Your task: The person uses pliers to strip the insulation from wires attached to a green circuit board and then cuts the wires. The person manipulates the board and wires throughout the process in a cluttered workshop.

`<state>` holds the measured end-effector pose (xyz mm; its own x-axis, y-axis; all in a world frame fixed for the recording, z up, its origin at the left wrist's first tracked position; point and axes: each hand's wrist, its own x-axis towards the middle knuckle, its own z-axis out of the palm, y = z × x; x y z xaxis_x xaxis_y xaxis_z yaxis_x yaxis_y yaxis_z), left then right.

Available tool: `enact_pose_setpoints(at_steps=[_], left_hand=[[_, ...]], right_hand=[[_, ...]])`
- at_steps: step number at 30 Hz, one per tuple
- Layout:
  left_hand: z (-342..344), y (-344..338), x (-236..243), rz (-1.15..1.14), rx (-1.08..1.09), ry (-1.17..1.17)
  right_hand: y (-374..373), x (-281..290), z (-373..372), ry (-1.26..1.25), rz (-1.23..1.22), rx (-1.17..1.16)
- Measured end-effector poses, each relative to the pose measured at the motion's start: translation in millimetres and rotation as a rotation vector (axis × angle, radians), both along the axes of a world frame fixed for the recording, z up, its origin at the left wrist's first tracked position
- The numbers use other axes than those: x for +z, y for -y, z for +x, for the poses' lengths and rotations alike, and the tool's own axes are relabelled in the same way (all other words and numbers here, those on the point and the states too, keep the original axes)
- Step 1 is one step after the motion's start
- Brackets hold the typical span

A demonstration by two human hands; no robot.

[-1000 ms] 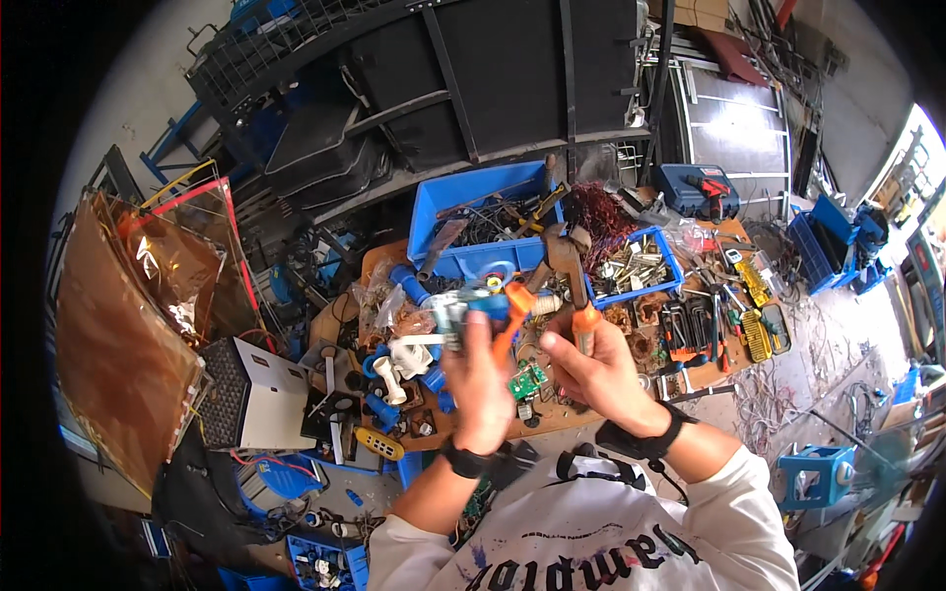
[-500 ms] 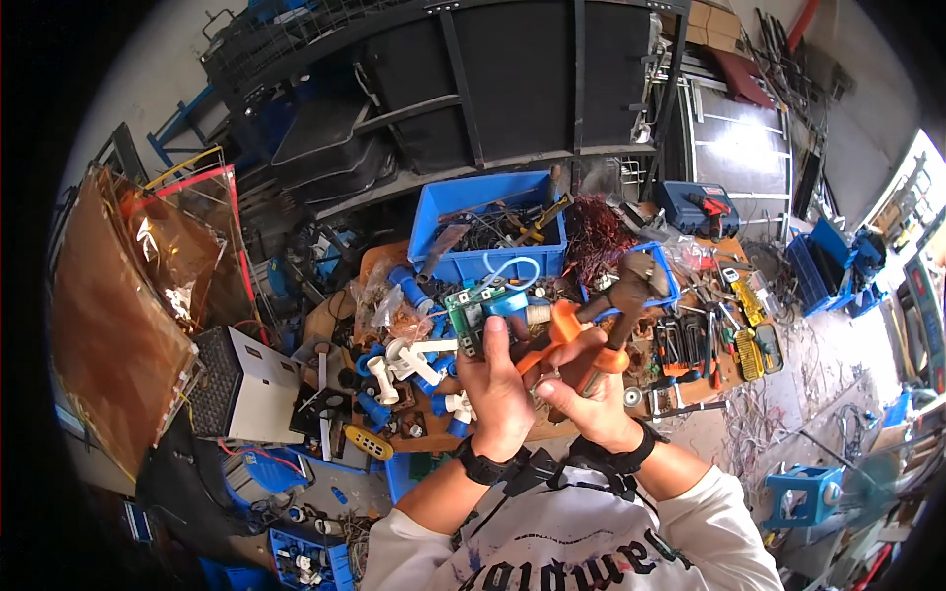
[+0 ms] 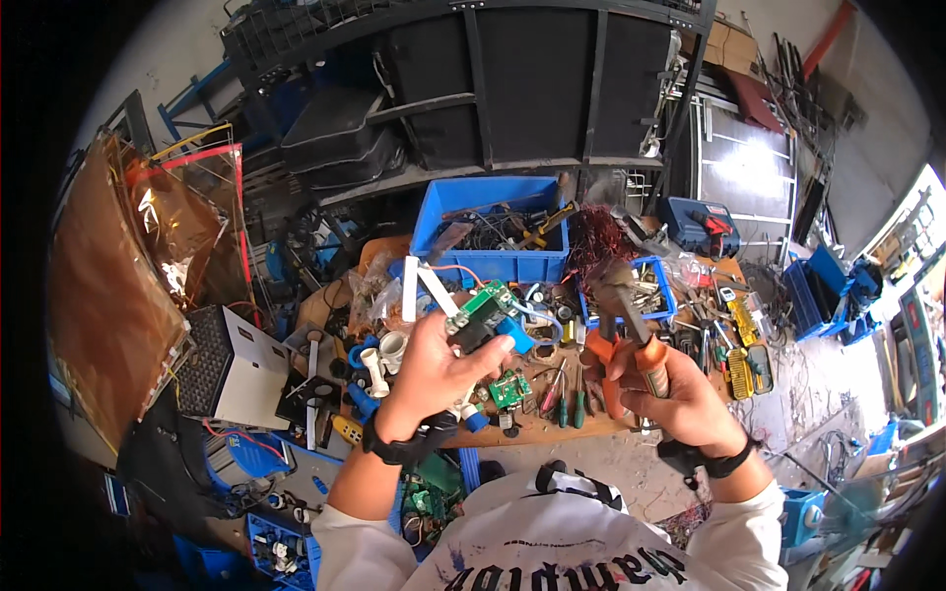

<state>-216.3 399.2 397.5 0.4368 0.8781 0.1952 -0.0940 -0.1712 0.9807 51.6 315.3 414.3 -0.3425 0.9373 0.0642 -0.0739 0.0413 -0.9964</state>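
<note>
Above the cluttered workbench (image 3: pixel 591 426), the left hand (image 3: pixel 431 369) closes its fingers around a green circuit board (image 3: pixel 483 307) with a blue part and loose wires. Just right, the right hand (image 3: pixel 678 399) grips orange-handled pliers (image 3: pixel 631 335), handles squeezed. Beyond stands a blue bin (image 3: pixel 490 264) of cables; far left, a brown foil bag (image 3: pixel 103 325).

A crumpled clear plastic bag (image 3: pixel 372 292) lies left of the blue bin (image 3: pixel 490 264).

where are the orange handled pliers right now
In the head view the orange-handled pliers are right of centre, held up in the right hand, just below the small blue bin.
</note>
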Motion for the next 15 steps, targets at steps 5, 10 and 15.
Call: enact_pose_setpoints(at_steps=[5,10,15], left_hand=[[-12,-2,28,-0.023,-0.143,-0.141],[-8,4,39,-0.031,-0.139,-0.242],[1,9,40,0.001,-0.13,-0.301]], right_hand=[[-7,24,19,0.25,-0.122,0.132],[-11,39,26,0.656,-0.035,0.122],[-10,42,30,0.748,-0.041,0.157]])
